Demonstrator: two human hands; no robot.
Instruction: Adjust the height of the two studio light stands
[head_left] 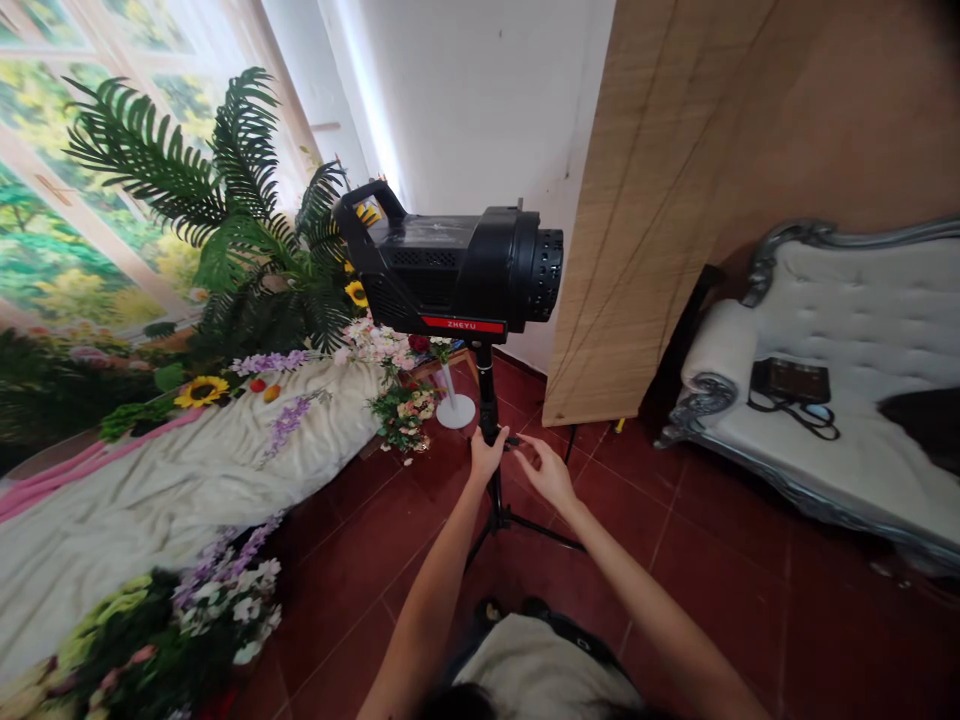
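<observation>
A black studio light point(450, 265) with a top handle and a red label strip sits on a black light stand point(486, 385), its round front pointing right. Around the stand's pole, well below the light, my left hand point(487, 455) is closed. My right hand point(546, 475) is just right of the pole, thumb and fingertips at a small black knob point(512, 441) on the stand's collar. Whether those fingertips press on the knob or only rest at it is hard to make out. The stand's legs point(501, 515) spread on the floor below my hands.
Left of the stand lies a cream draped cloth point(315, 440) with artificial flowers point(225, 590) and a tall palm plant point(247, 200). A bamboo blind point(615, 250) hangs behind. On the right, a white tufted sofa point(840, 440) bears a dark bag point(791, 382). Red tiles point(697, 570) cover the floor.
</observation>
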